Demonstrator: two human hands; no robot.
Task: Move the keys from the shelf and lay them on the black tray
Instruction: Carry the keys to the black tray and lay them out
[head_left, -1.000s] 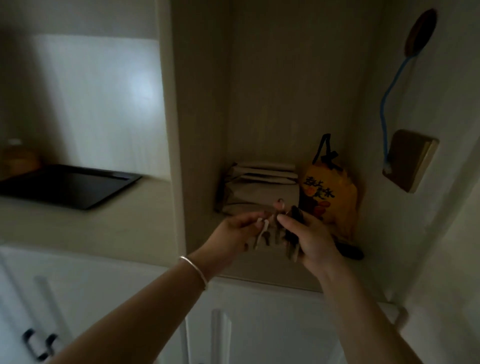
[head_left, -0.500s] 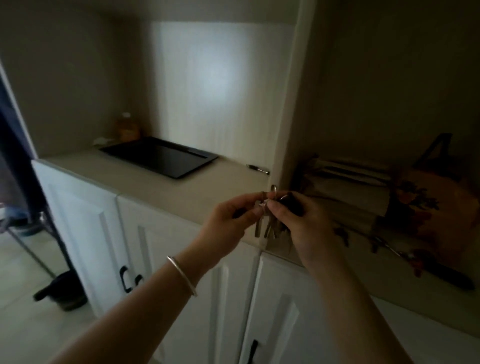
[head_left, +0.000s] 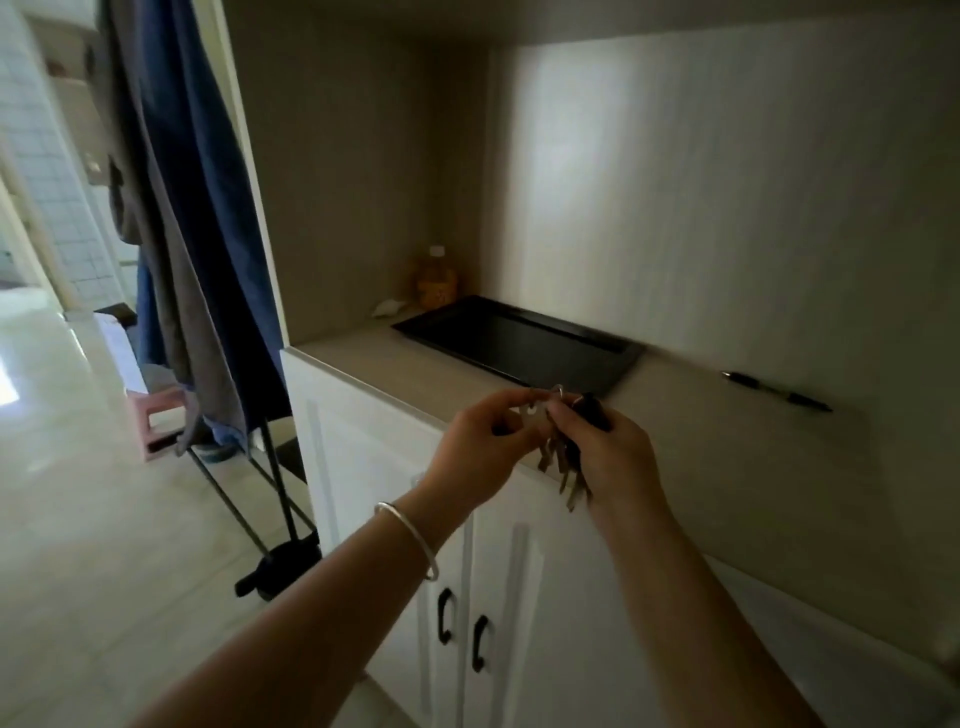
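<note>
A bunch of keys on a metal ring hangs between both my hands, with a black fob at its top. My left hand pinches the ring side, and my right hand grips the fob side. The hands hover over the front edge of the beige counter. The black tray lies flat on that counter just beyond my hands, with nothing on it. The shelf is out of view.
A black pen lies on the counter to the tray's right. A small yellow bottle stands in the back corner behind the tray. White cabinet doors are below. Clothes on a rack hang at the left.
My view and both hands have swung left, away from the shelf niche with its bags. The tray now sits straight ahead of the keys, which stay held in both hands.
</note>
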